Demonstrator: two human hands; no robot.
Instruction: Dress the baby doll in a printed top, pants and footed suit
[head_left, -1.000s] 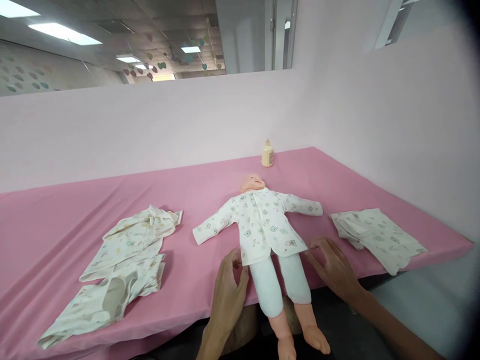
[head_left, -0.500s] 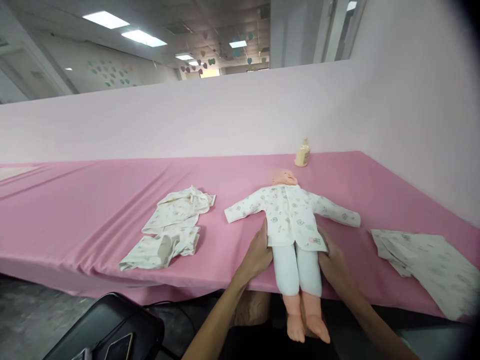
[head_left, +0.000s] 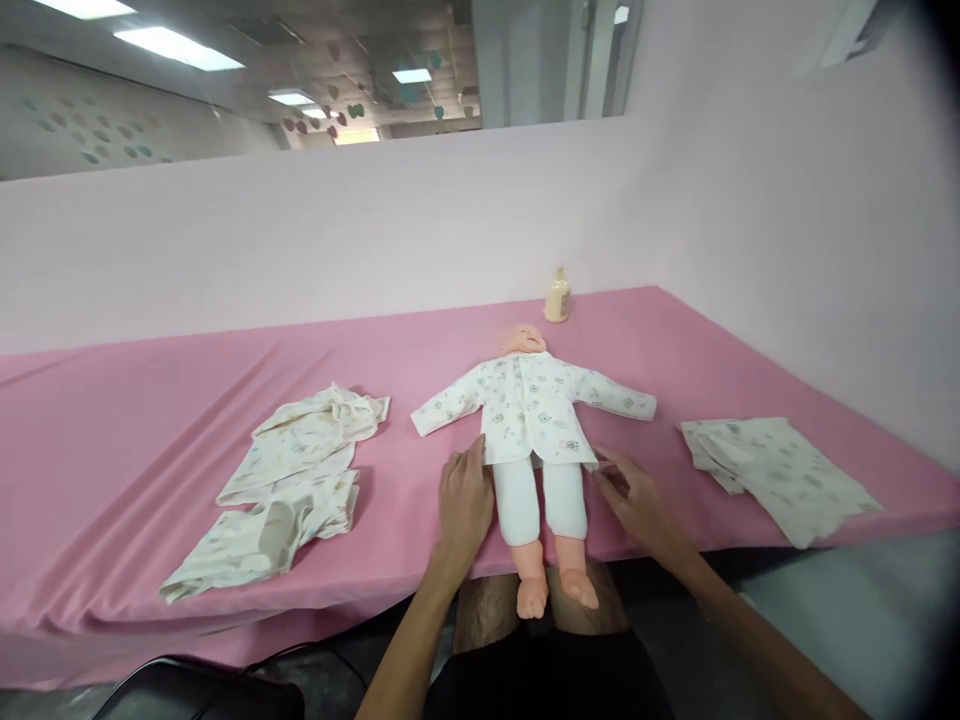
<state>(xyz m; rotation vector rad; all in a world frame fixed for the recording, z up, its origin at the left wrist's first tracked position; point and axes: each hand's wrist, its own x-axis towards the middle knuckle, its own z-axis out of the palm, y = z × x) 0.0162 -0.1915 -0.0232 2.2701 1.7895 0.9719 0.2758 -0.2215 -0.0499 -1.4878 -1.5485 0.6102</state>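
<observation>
Clothes [head_left: 306,440] flank the doll [head_left: 562,492], a bottle [head_left: 557,300] standing beyond it.

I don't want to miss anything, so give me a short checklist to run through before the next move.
1. Doll on its back on the pink cloth: ok.
2. Feet supported: not ok, they overhang the cloth's front edge.
3. Printed jacket sleeves spread outward: ok.
4. Jacket front fastened: cannot tell.
5. Left hand and right hand at opposite sides of the hem: ok.
6. Pump bottle upright: ok.
</observation>
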